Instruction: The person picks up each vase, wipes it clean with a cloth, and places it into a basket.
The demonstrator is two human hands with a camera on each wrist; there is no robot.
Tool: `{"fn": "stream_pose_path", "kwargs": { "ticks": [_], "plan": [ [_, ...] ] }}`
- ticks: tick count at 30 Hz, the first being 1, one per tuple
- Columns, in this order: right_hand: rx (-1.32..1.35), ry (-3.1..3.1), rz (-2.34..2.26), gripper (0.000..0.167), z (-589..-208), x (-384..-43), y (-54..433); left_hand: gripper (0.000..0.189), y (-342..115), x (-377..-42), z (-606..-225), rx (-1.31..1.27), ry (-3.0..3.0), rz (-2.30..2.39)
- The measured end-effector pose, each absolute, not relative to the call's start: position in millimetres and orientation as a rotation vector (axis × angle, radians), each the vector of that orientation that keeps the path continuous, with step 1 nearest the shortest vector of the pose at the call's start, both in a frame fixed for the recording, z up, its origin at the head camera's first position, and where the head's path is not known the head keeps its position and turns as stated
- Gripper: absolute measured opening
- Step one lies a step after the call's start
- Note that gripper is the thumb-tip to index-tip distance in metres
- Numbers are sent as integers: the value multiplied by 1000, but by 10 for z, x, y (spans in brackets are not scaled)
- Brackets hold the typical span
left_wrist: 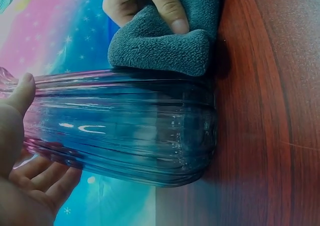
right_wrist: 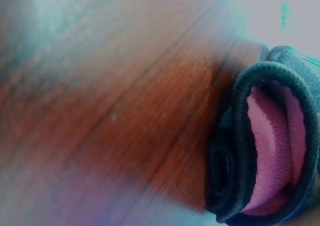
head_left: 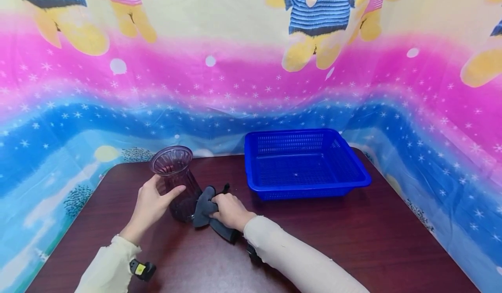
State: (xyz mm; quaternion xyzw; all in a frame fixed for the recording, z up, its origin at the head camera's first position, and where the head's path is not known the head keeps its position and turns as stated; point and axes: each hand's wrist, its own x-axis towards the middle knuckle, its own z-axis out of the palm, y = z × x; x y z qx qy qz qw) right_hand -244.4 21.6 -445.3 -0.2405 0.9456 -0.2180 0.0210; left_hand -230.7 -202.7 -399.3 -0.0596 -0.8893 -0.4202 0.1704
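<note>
A purple-tinted glass vase point(head_left: 190, 188) with a flared rim and ribbed sides stands on the left part of the table. My left hand point(head_left: 150, 203) holds it below the rim, thumb on the near side and fingers round the far side. With my right hand point(head_left: 232, 212) I grip a dark grey fleecy cloth point(head_left: 205, 206) against the vase's lower right side. Ribs run along the glass vase point(left_wrist: 125, 126) in the left wrist view, with the cloth point(left_wrist: 160, 48) bunched alongside. The right wrist view shows a fold of the cloth point(right_wrist: 272, 151) with a pink inner face.
A blue plastic basket point(head_left: 310, 190) with perforated walls sits at the back right of the dark red-brown table point(head_left: 188, 262). A printed curtain point(head_left: 219, 83) with bears and snowflakes closes off the back and both sides.
</note>
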Motion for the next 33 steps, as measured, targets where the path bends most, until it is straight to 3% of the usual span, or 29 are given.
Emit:
{"fn": "stream_pose_path", "kwargs": {
  "ticks": [33],
  "plan": [
    [-761,3003,-593,13,-4471,-2396,189,56,-2101,-2365,-3953,-403,-2607,-1257]
  ]
}}
